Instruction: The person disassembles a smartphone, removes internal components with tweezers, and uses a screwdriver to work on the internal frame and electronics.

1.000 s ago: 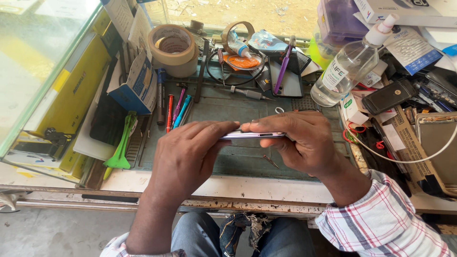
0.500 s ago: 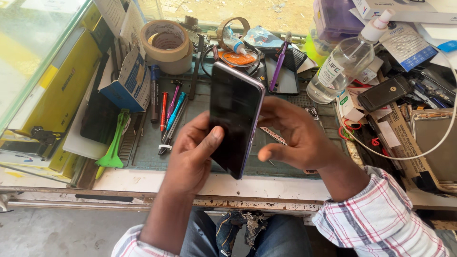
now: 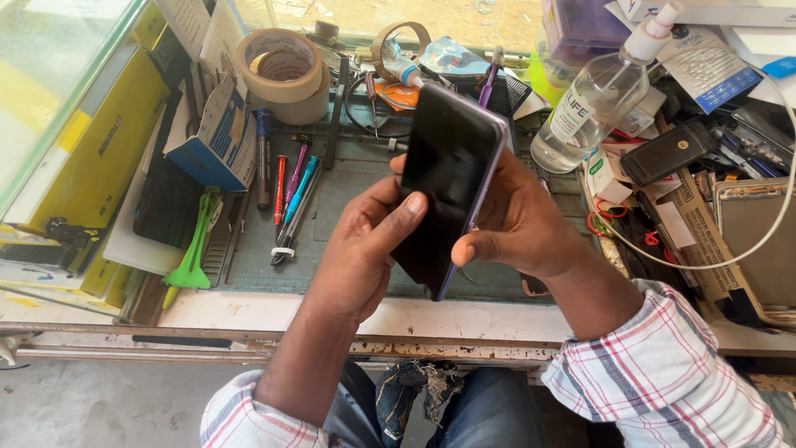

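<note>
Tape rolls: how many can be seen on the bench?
2. One wide beige tape roll lies at the back left, beside the blue box. A thinner brown roll stands behind the phone. Clutter may hide more.

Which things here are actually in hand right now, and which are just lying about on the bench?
In hand:
- dark phone, held tilted over the mat
- left hand, thumb on its screen
- right hand, gripping its edge

Lying about:
- tape rolls
- clear spray bottle
- green plastic tool
- coloured screwdrivers
- white cable
</note>
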